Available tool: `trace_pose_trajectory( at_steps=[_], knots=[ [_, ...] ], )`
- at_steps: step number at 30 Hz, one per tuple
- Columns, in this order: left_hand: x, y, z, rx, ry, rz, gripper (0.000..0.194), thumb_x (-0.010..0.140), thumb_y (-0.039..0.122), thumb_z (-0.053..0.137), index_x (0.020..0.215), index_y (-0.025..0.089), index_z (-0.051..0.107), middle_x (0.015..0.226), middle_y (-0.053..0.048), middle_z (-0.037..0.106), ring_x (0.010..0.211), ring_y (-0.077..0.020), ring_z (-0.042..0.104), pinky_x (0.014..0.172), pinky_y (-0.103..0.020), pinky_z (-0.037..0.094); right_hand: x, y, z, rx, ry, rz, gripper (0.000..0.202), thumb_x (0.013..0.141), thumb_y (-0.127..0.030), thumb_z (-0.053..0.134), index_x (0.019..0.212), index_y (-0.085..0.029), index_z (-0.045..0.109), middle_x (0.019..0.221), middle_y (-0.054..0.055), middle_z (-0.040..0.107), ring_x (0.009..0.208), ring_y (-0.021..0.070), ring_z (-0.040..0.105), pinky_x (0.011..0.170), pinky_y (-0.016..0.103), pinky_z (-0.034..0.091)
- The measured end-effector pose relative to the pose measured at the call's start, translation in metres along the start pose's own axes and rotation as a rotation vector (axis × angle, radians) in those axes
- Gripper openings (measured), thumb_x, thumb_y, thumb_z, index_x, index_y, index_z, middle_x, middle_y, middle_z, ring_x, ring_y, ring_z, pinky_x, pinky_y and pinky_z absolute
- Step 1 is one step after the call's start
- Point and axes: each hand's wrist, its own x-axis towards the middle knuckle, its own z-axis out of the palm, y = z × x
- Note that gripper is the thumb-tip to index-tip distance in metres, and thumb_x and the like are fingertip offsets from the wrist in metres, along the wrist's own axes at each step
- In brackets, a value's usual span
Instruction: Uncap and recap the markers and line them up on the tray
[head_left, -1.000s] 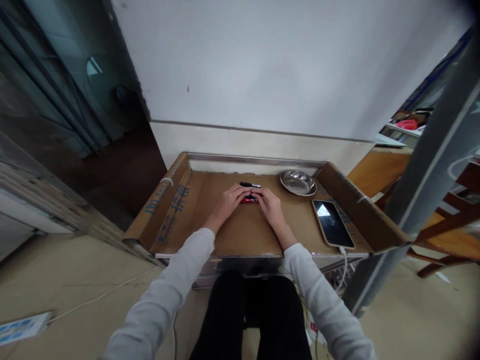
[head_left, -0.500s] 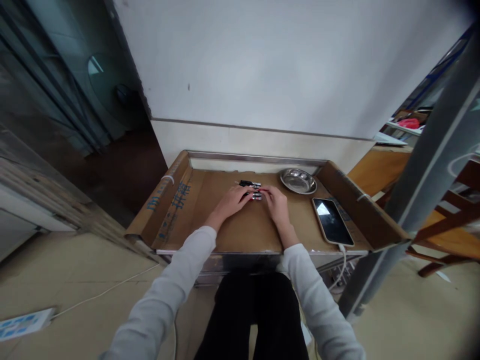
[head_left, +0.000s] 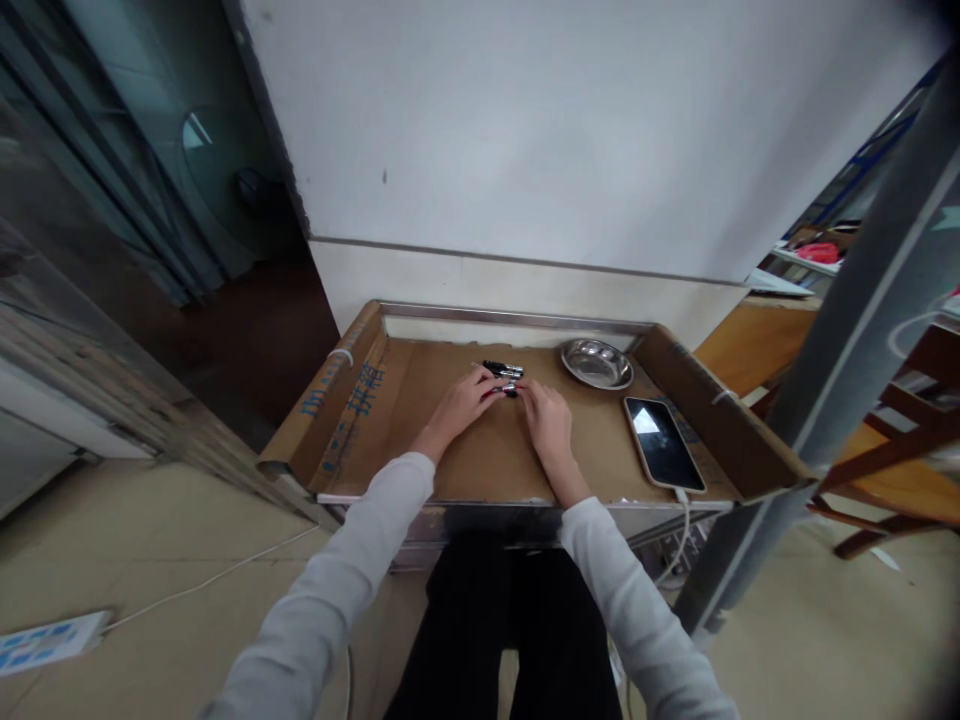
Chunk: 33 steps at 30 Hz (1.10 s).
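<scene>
Silver and red, a small cylinder (head_left: 508, 389) is pinched at its ends between the narrow grips of the left hand (head_left: 459, 407) and right hand (head_left: 549, 418), midway between the side edges of the counter (head_left: 484, 465). Dark cylinders (head_left: 502, 369) lie just beyond, toward the rear edge. Bowl (head_left: 598, 364): rear right corner. Phone (head_left: 665, 445): front right corner.

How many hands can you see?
2. The left hand is at the left end of a small shiny thing above the cardboard; the right hand is at its right end, nearer the metal bowl. No others show.
</scene>
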Motion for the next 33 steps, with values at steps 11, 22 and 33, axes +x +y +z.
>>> trace_pose_trajectory(
  at_steps=[11, 22, 33],
  knots=[
    [-0.001, 0.004, -0.003, -0.02, 0.089, -0.018, 0.026, 0.09, 0.032, 0.043, 0.109, 0.02, 0.057, 0.099, -0.005, 0.054, 0.092, -0.0143, 0.055, 0.085, -0.028, 0.045, 0.0, -0.011, 0.004, 0.188, -0.088, -0.142, 0.048, 0.088, -0.027, 0.039, 0.135, -0.016, 0.032, 0.128, 0.014, 0.05, 0.114, 0.0224, 0.05, 0.095, 0.038, 0.039],
    [-0.015, -0.038, -0.004, 0.293, 0.371, -0.419, 0.031, 0.088, 0.042, 0.043, 0.082, 0.022, 0.065, 0.082, -0.01, 0.06, 0.093, -0.0272, 0.046, 0.079, -0.041, 0.035, 0.003, 0.005, 0.01, -0.027, -0.117, -0.096, 0.03, 0.081, -0.013, 0.041, 0.103, -0.018, 0.06, 0.116, 0.013, 0.051, 0.103, 0.0248, 0.047, 0.089, 0.041, 0.04],
    [-0.007, -0.011, -0.007, 0.161, 0.036, -0.175, 0.019, 0.086, 0.022, 0.046, 0.099, 0.021, 0.059, 0.096, -0.006, 0.055, 0.092, -0.0203, 0.052, 0.085, -0.035, 0.041, 0.001, 0.01, 0.015, -0.197, -0.168, -0.033, 0.019, 0.083, -0.022, 0.045, 0.094, -0.019, 0.061, 0.096, 0.011, 0.053, 0.09, 0.0244, 0.046, 0.079, 0.037, 0.038]
  ],
)
